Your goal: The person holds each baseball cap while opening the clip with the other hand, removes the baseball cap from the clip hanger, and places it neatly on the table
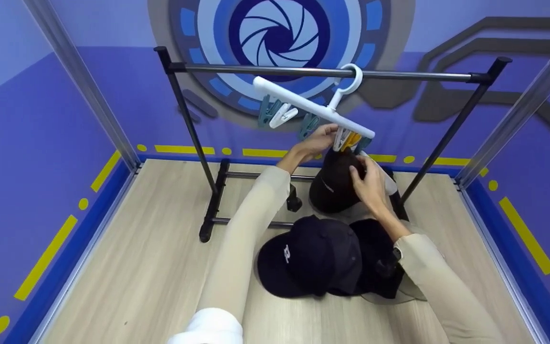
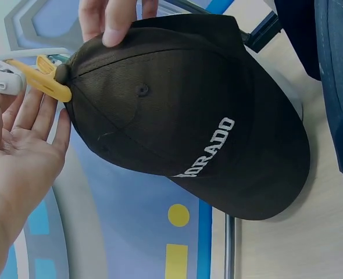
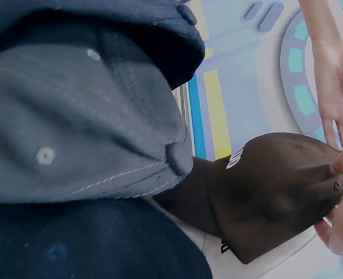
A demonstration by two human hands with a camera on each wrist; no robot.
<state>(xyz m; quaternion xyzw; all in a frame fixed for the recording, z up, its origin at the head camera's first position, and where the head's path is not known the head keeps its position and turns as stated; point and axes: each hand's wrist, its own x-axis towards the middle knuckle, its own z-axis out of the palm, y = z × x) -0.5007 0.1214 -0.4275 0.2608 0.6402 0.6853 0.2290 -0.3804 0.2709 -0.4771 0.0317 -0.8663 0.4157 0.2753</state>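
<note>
A dark brown cap (image 2: 177, 110) with white lettering hangs by its crown, held at the top button by a yellow clip (image 2: 58, 90) of the white hanger (image 1: 313, 107). My right hand (image 1: 370, 184) grips the crown, its thumb on the near side and its fingers reaching behind. At the hanger's lower end, my left hand (image 1: 318, 143) pinches a white clip (image 2: 6, 81) between thumb and index finger. Its other fingers extend behind the yellow clip, near the cap's top. The fingertips at the white clip are partly hidden.
Several caps, including a navy cap (image 1: 322, 253) with a white emblem, lie together on the wooden surface (image 1: 160, 286) before the rack. The hanger hooks over the rack's bar (image 1: 265, 70) and tilts down to the right. Green clips (image 1: 266, 112) hang farther left.
</note>
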